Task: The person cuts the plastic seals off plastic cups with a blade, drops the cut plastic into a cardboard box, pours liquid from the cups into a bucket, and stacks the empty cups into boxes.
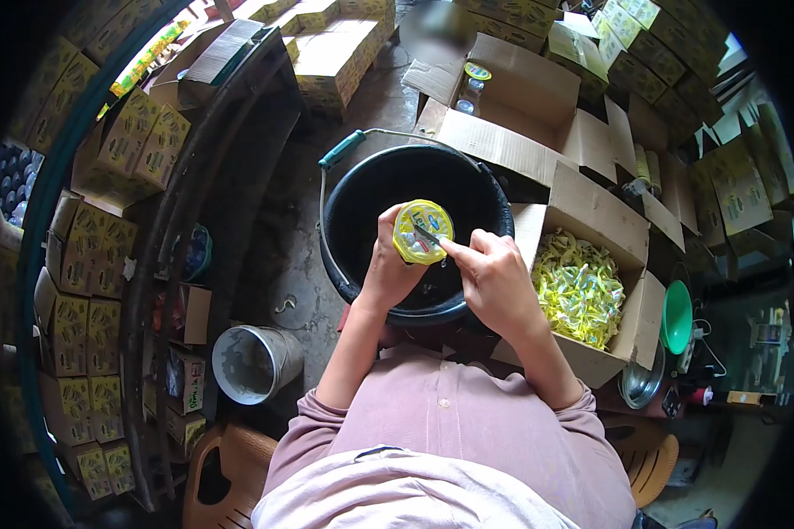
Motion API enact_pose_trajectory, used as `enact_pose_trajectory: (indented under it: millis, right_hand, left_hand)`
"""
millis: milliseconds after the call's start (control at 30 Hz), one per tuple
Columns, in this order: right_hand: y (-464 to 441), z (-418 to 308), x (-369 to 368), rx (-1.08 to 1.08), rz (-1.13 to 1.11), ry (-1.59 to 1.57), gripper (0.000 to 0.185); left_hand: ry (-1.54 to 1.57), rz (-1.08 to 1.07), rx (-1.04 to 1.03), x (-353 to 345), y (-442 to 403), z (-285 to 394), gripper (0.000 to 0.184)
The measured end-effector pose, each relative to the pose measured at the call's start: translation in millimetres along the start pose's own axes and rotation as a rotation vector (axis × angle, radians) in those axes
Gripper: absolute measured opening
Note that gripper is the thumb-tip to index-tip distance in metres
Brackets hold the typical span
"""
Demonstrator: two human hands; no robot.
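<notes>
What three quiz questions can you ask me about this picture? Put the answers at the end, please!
1. Pick one: what does the right hand hold?
A) a spoon
B) a small blade
C) a paintbrush
2. True or false: the yellow scraps lie in an open cardboard box.
3. Fill in the blank: the left hand holds a round yellow container over a big black ______.

Key: 1: B; 2: true; 3: bucket.

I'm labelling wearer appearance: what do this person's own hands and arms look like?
The left hand and right hand are ungloved, with no watch visible. Forearms are bare below dusty-mauve sleeves, which match the buttoned shirt.
</notes>
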State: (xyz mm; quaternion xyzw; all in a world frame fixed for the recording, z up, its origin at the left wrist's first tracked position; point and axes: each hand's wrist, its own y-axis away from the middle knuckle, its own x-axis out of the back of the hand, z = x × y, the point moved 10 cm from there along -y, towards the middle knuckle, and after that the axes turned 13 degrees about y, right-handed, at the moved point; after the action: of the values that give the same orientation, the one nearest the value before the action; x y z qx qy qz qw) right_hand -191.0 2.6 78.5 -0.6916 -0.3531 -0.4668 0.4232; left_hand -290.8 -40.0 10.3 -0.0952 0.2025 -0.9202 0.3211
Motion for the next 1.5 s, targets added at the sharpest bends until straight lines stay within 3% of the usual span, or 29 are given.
enact_pose_trajectory:
  millis: [400,700,833,900,1067,1200,1300,1500]
  right_hand:
    - [11,15,-13,-0.021,-0.045,-0.015,0.028]
    - [44,46,-4,-0.186,-0.049,-0.192,0.027]
    - [62,53,2,-0.312,-0.01,-0.369,0.029]
    - [71,56,5,-0.28,0.05,-0.281,0.03]
    - [98,64,14,-0.32,0.177,-0.352,0.028]
    - [116,70,30,-0.367,0.283,-0.36,0.028]
    - [124,77,31,-0.394,0.325,-0.392,0.028]
    - [132,86,32,-0.344,0.331,-0.416,0.027]
  left_hand:
    - [-0.085,-0.052,0.039,-9,2,-12,0.068]
    - [-0.105,-0.111,0.126,-16,4,-18,0.066]
    - [-0.242,-0.13,0.125,-17,8,-28,0.068]
    - [-0.334,-0.15,0.128,-19,11,-33,0.069]
    - [-0.733,-0.216,-0.028,-34,17,-21,0.057]
    - [-0.97,-0.277,-0.004,-38,23,-36,0.045]
    - [-1.087,-0.402,0.067,-42,26,-56,0.06]
    - [-1.226,-0.485,0.036,-50,31,-60,0.037]
